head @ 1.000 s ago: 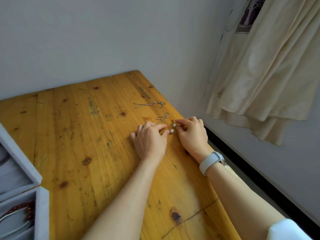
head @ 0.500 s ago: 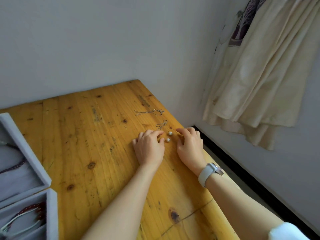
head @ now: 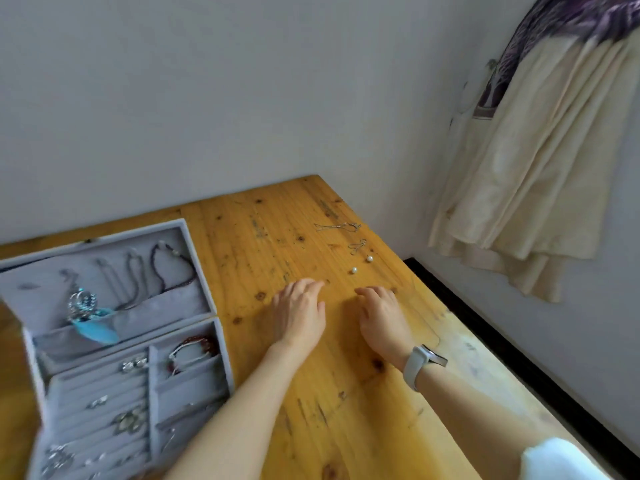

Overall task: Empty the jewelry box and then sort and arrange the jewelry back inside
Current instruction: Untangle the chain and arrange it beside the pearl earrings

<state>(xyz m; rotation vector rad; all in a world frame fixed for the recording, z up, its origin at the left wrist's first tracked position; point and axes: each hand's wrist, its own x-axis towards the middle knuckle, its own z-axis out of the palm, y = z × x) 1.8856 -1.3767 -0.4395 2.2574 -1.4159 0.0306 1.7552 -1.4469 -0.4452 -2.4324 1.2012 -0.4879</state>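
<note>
Both my hands are low over the wooden table (head: 263, 237), palms down, holding nothing. My left hand (head: 300, 315) has its fingers loosely bent and close together; my right hand (head: 382, 317) looks the same, relaxed, fingertips toward the far edge. Just beyond the fingertips lie two pearl studs (head: 354, 270), small and round, apart from each other. I judge them light, hard and slippery, quick to roll on this smooth wood, so I would pinch each one from above with thumb and forefinger. Further back lies a small silver pair (head: 357, 246), and behind that a long dangling pair (head: 337, 226): thin, limp chain work, best lifted by the hook end so it hangs straight. The jewelry box (head: 204, 327) stands open at the left, well apart from these pieces, and it is far from empty. Necklaces (head: 171, 268) hang in its lid, a blue feather piece (head: 97, 329) droops there too, bracelets (head: 190, 351) fill one compartment, and small earrings sit in the ring rolls (head: 100, 403). Those chains tangle easily; I would take one at a time by the clasp.
</note>
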